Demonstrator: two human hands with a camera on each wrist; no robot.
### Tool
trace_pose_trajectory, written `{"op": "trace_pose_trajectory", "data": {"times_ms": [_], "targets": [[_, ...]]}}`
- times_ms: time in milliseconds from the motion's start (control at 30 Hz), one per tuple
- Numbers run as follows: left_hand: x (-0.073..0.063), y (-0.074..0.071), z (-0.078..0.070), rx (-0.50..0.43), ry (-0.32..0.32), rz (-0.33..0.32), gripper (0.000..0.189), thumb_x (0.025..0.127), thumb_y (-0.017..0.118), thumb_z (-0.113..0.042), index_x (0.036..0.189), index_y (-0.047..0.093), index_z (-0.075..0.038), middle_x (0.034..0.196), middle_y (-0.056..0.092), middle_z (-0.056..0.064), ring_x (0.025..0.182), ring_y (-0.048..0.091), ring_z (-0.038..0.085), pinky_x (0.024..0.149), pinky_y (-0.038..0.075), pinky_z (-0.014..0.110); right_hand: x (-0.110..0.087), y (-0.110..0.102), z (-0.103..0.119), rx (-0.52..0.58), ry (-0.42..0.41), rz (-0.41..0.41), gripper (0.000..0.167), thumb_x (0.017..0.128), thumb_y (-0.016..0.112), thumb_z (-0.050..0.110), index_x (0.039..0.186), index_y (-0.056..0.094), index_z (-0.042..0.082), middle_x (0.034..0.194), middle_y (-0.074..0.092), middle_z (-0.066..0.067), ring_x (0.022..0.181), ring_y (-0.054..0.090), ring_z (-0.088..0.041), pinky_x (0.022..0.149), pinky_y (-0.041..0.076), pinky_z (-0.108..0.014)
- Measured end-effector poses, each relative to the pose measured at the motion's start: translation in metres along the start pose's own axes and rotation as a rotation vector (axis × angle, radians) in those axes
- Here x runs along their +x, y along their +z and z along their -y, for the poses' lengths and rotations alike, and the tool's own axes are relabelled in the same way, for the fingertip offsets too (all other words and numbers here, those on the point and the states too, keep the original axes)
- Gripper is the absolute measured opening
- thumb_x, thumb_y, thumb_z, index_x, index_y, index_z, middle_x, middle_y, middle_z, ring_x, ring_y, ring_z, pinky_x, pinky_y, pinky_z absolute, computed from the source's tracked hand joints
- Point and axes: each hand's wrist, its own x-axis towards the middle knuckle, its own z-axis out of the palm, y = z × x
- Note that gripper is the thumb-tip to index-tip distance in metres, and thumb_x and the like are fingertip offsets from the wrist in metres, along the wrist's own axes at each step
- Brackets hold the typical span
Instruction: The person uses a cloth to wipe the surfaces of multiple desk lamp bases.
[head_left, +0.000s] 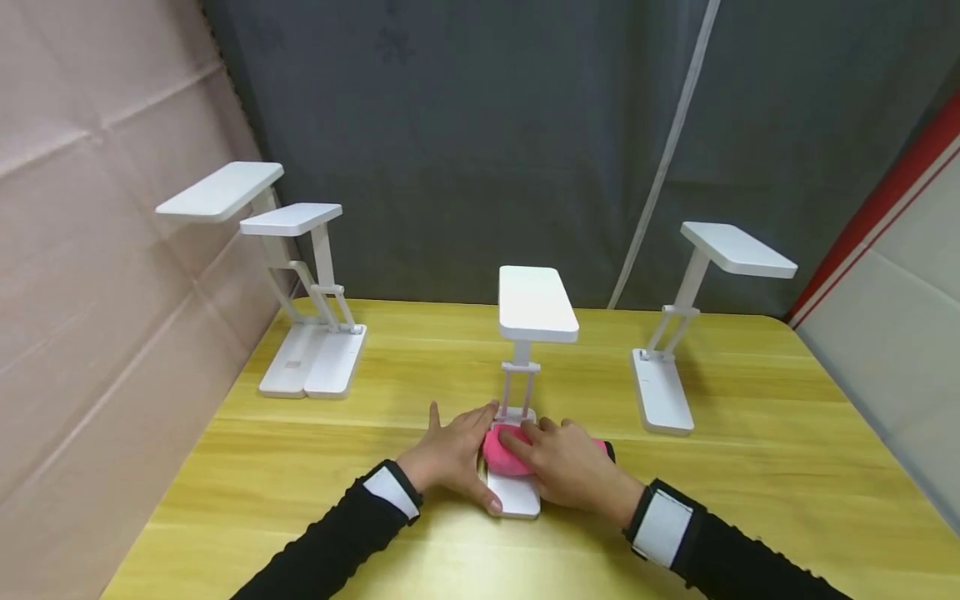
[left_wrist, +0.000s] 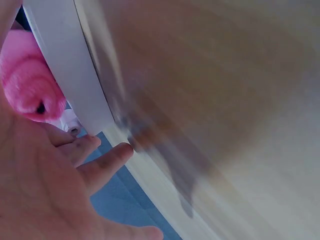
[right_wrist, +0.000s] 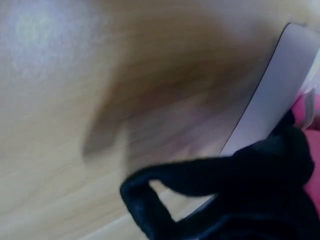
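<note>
A white folding desk lamp (head_left: 536,302) stands at the middle of the table, with its base (head_left: 517,500) toward me. My left hand (head_left: 450,454) lies along the left side of that base, fingers and thumb extended at its edge. On top of the base, my right hand (head_left: 570,467) holds a pink fluffy cloth (head_left: 502,454) and presses it down. The cloth's fluffy surface also shows in the left wrist view, beyond the palm. A black fabric loop (right_wrist: 185,175) hangs from the cloth in the right wrist view. My right fingers are mostly hidden there.
Two more white lamps stand side by side at the back left, a rear lamp (head_left: 225,190) and a front lamp (head_left: 292,218). Another white lamp (head_left: 738,248) stands at the right. A grey curtain (head_left: 465,150) hangs behind the wooden table (head_left: 262,500).
</note>
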Motion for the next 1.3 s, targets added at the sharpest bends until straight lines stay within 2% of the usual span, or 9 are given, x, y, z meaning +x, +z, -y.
{"op": "trace_pose_trajectory", "data": {"times_ms": [300, 533, 633, 733, 833, 933, 1000, 1133, 1300], "targets": [[-0.001, 0.006, 0.001, 0.008, 0.005, -0.038, 0.137, 0.048, 0.085, -0.065, 0.151, 0.019, -0.003, 0.155, 0.028, 0.006, 0.137, 0.031, 0.024, 0.097, 0.006, 0.077, -0.014, -0.007, 0.016, 0.171, -0.029, 0.065, 0.044, 0.074, 0.066, 0.020, 0.118, 0.063, 0.017, 0.085, 0.058, 0.001, 0.063, 0.056, -0.013, 0.044, 0.040, -0.026], [-0.003, 0.010, 0.002, -0.029, -0.002, -0.019, 0.138, 0.048, 0.086, -0.062, 0.151, 0.018, -0.002, 0.155, 0.026, 0.006, 0.138, 0.031, 0.025, 0.098, 0.003, 0.076, -0.026, -0.015, 0.010, 0.409, -0.041, 0.173, 0.049, 0.071, 0.066, 0.017, 0.120, 0.067, 0.020, 0.082, 0.058, 0.008, 0.056, 0.039, -0.001, 0.047, 0.032, -0.018], [-0.003, 0.011, 0.003, -0.022, 0.000, -0.003, 0.139, 0.048, 0.082, -0.068, 0.152, 0.016, -0.002, 0.156, 0.024, 0.008, 0.138, 0.030, 0.026, 0.097, 0.003, 0.077, -0.030, -0.019, 0.003, 0.551, -0.073, 0.213, 0.047, 0.072, 0.066, 0.016, 0.118, 0.067, 0.021, 0.089, 0.061, 0.013, 0.064, 0.045, 0.003, 0.054, 0.037, -0.015], [-0.002, 0.011, 0.003, -0.016, 0.006, -0.001, 0.139, 0.049, 0.081, -0.070, 0.152, 0.016, -0.002, 0.156, 0.023, 0.009, 0.138, 0.030, 0.027, 0.097, 0.003, 0.077, -0.034, -0.022, -0.008, 0.646, -0.012, 0.217, 0.045, 0.074, 0.065, 0.015, 0.119, 0.067, 0.019, 0.094, 0.062, 0.014, 0.070, 0.049, 0.003, 0.058, 0.042, -0.016], [-0.002, 0.008, 0.003, -0.024, 0.003, -0.008, 0.138, 0.049, 0.082, -0.068, 0.152, 0.016, -0.003, 0.156, 0.024, 0.009, 0.138, 0.029, 0.027, 0.097, 0.003, 0.077, -0.036, -0.023, -0.023, 0.554, 0.175, 0.160, 0.049, 0.075, 0.066, 0.017, 0.124, 0.063, 0.016, 0.094, 0.062, 0.009, 0.067, 0.049, -0.001, 0.056, 0.042, -0.020], [-0.002, 0.006, 0.002, -0.034, -0.007, -0.011, 0.138, 0.049, 0.083, -0.066, 0.152, 0.016, -0.003, 0.156, 0.024, 0.008, 0.139, 0.029, 0.026, 0.098, 0.003, 0.076, -0.034, -0.015, -0.039, 0.332, 0.357, 0.125, 0.053, 0.076, 0.069, 0.020, 0.127, 0.060, 0.013, 0.089, 0.061, 0.001, 0.062, 0.049, -0.008, 0.050, 0.041, -0.025], [-0.002, 0.005, 0.002, -0.040, -0.011, -0.007, 0.138, 0.049, 0.083, -0.066, 0.152, 0.016, -0.003, 0.156, 0.023, 0.008, 0.139, 0.028, 0.026, 0.098, 0.003, 0.076, -0.032, -0.005, -0.045, 0.198, 0.415, 0.123, 0.056, 0.075, 0.072, 0.021, 0.128, 0.058, 0.012, 0.088, 0.060, -0.004, 0.062, 0.052, -0.014, 0.048, 0.042, -0.029], [-0.002, 0.005, 0.002, -0.048, -0.010, 0.002, 0.139, 0.049, 0.083, -0.067, 0.152, 0.015, -0.003, 0.156, 0.022, 0.008, 0.139, 0.028, 0.026, 0.098, 0.002, 0.076, -0.028, 0.016, -0.047, 0.034, 0.395, 0.090, 0.054, 0.074, 0.073, 0.019, 0.125, 0.058, 0.009, 0.085, 0.060, -0.012, 0.063, 0.058, -0.025, 0.042, 0.044, -0.036], [0.000, 0.003, 0.002, -0.044, -0.004, -0.013, 0.137, 0.050, 0.082, -0.068, 0.152, 0.016, -0.005, 0.156, 0.024, 0.007, 0.139, 0.029, 0.026, 0.099, 0.002, 0.075, -0.024, 0.024, -0.042, -0.020, 0.317, 0.024, 0.046, 0.075, 0.069, 0.015, 0.119, 0.060, 0.006, 0.082, 0.060, -0.012, 0.060, 0.058, -0.027, 0.042, 0.046, -0.038]]}}
